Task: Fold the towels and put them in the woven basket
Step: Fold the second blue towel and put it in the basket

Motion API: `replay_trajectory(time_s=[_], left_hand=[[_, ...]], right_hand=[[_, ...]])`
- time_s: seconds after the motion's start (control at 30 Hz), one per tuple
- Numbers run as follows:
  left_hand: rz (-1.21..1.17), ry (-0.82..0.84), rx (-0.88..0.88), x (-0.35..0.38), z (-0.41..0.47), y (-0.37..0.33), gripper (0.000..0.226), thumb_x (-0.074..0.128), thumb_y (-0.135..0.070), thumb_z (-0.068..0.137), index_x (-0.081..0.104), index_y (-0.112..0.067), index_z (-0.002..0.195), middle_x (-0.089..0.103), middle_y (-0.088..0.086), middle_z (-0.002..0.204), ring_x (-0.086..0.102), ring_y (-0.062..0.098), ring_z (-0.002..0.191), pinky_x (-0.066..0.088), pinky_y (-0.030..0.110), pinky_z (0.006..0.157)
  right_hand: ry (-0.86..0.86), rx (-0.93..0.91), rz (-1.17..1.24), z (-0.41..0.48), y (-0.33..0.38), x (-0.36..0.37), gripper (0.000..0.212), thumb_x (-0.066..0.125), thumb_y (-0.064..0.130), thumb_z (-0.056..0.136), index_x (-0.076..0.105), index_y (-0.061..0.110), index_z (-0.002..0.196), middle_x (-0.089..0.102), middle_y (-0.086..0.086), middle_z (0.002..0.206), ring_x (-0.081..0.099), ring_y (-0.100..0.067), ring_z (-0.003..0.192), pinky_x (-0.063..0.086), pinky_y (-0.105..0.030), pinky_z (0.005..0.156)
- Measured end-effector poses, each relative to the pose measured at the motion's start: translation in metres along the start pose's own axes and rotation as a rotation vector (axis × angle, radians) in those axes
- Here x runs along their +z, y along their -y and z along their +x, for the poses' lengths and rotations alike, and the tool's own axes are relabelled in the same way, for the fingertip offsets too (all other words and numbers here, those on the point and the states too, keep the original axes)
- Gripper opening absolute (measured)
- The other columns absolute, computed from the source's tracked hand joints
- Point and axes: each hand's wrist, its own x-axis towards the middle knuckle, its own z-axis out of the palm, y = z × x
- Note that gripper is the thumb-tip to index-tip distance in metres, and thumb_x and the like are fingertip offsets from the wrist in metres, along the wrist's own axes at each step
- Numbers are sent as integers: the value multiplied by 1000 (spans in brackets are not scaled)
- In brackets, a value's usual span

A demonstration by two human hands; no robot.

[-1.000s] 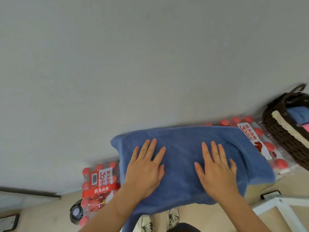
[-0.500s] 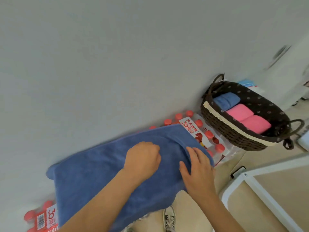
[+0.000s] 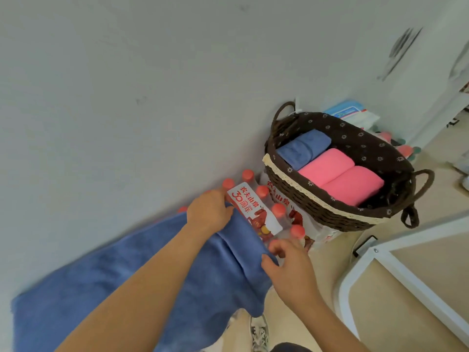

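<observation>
A blue towel [image 3: 121,288] lies spread over shrink-wrapped packs of bottles by the wall. My left hand [image 3: 209,212] grips its far right corner. My right hand [image 3: 286,265] pinches the near right corner, and the right edge is lifted into a fold. The dark woven basket [image 3: 304,199] stands to the right on another bottle pack. Inside it lie a folded blue towel [image 3: 303,148] and two folded pink towels [image 3: 340,179].
A pack of red-capped water bottles [image 3: 264,212] sits under the towel's right end. A white metal frame [image 3: 396,270] stands at the lower right on the beige floor. The grey wall [image 3: 152,97] rises behind. A blue-white package [image 3: 351,114] lies behind the basket.
Both hands went from pressing flat on the towel to taking hold of its right edge. The view swung right, bringing the basket into full sight.
</observation>
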Motion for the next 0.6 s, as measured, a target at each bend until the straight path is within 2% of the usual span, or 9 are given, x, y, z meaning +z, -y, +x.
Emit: replay_trajectory(time_s=[0.07,0.13,0.17,0.23,0.3,0.37,0.47,0.53,0.6], left_hand=[[-33,-5,-16,-4,-3,-1,20,52,-27,88,62,-19,102,70,4,97,63,26,90,49,35,72],[-199,-60,-63,-6,-10,3,8,53,-22,86,58,-19,92,69,3,84,63,24,80,46,32,66],[-372,-85,-123,-7,-13,6,3,54,-20,86,57,-19,88,70,3,79,64,22,75,47,32,65],[-800,-78,-287,-9,-20,11,10,56,-21,88,59,-16,80,70,7,78,68,19,70,53,34,67],[-947,-45,-387,-8,-23,15,24,58,-29,90,61,-12,74,69,9,75,68,20,66,55,36,67],[-716,-60,-339,-3,-21,19,29,66,-37,83,59,-12,71,69,5,65,68,23,63,56,38,68],[-320,-18,-147,-5,-24,21,19,67,-36,77,55,-24,85,61,-7,63,65,22,69,49,32,64],[-239,127,-42,-7,-29,21,24,62,-38,80,51,-37,102,59,-12,64,64,14,65,49,29,62],[-240,164,-11,-7,-32,21,24,60,-35,83,51,-41,104,62,-10,62,60,8,50,51,26,57]], right_hand=[[24,-7,108,4,3,-7,16,64,16,82,51,20,74,55,2,71,51,-11,66,42,-23,60],[17,-59,181,9,5,-16,18,61,14,86,47,23,79,52,5,67,49,-9,63,40,-23,58],[-3,-117,159,12,7,-20,19,59,14,87,45,25,81,51,8,66,48,-9,61,39,-25,57],[-84,-267,15,17,8,-23,17,56,16,90,46,29,87,52,13,69,47,-11,62,39,-27,55],[-165,-405,-158,24,5,-21,10,52,22,92,53,27,100,61,14,80,52,-12,66,43,-29,60],[-140,-470,-279,28,-3,-13,25,44,26,93,49,29,118,65,12,91,58,-21,68,48,-35,63],[-129,-523,-346,30,-13,-6,63,52,4,79,42,32,134,65,14,91,57,-18,61,43,-28,61],[-177,-557,-343,29,-14,-10,81,63,-6,63,45,29,134,65,14,78,53,-14,53,38,-25,59],[-204,-570,-326,29,-13,-12,91,72,-13,54,47,27,132,62,14,67,48,-12,49,42,-24,53]])
